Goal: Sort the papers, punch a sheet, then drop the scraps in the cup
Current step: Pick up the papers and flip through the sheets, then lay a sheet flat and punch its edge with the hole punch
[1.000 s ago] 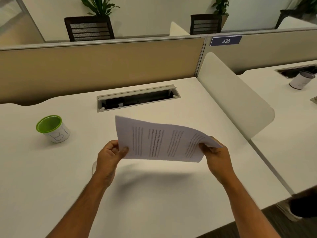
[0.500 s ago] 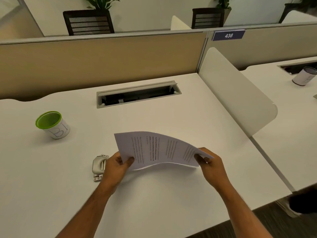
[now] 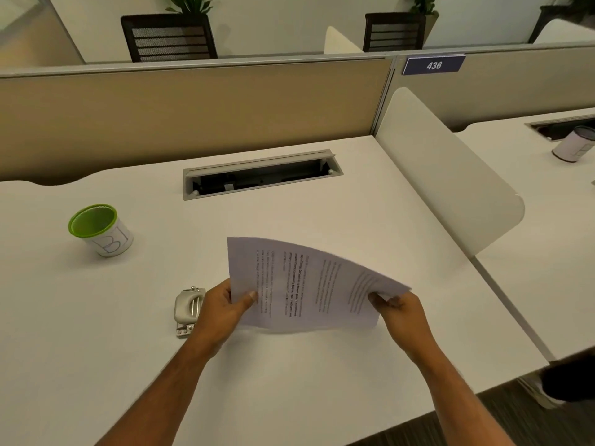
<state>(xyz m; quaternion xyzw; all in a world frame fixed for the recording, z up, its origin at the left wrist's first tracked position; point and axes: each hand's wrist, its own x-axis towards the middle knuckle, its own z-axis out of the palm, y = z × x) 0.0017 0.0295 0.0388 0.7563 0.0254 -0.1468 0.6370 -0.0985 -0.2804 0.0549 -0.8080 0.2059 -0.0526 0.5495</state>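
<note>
One white desk (image 3: 289, 397) carries one stack of printed papers (image 3: 306, 284), held just above it, its sheets too close to count. The left hand (image 3: 222, 312) and right hand (image 3: 401, 318) each pinch a near corner. One green-rimmed cup (image 3: 99, 230) stands far left; one metal hole punch (image 3: 186, 309) lies beside the left hand.

The papers (image 3: 309, 284) sit above the near middle of the desk (image 3: 96, 349), held between the left hand (image 3: 222, 309) at their left edge and the right hand (image 3: 401, 317) at their right near corner. The hole punch (image 3: 188, 310) lies on the desk just left of the left hand, and the cup (image 3: 101, 230) stands well apart to the far left. The cable tray (image 3: 260, 173) is set into the desk beyond the papers, the partition (image 3: 193, 114) runs along the far edge, and the divider (image 3: 444, 175) stands at the right edge.
</note>
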